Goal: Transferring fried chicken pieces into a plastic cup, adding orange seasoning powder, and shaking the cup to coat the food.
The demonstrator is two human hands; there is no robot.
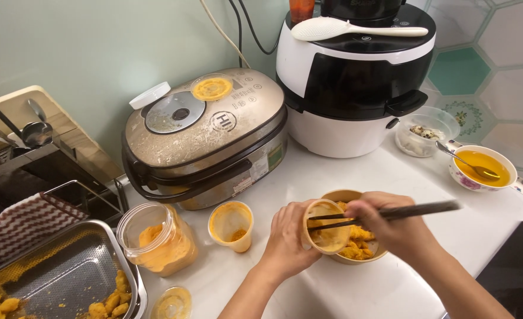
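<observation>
My left hand (pixel 286 239) grips a small round cup (pixel 326 236) smeared with orange paste and tilts it over a tan bowl (pixel 339 196) of orange-coated pieces. My right hand (pixel 391 227) holds dark chopsticks (pixel 418 209) whose tips reach into the tilted cup. Both hands are above the white counter (pixel 344 289), in front of the cookers.
A beige rice cooker (pixel 205 136) and a black-and-white cooker (pixel 356 77) stand behind. An open jar of orange powder (pixel 158 239), a small orange cup (pixel 232 224), a lid (pixel 171 304) and a metal tray with coated pieces (pixel 66 277) lie left. A floral cup of yellow liquid with spoon (pixel 483 168) and a clear bowl (pixel 427 133) sit right.
</observation>
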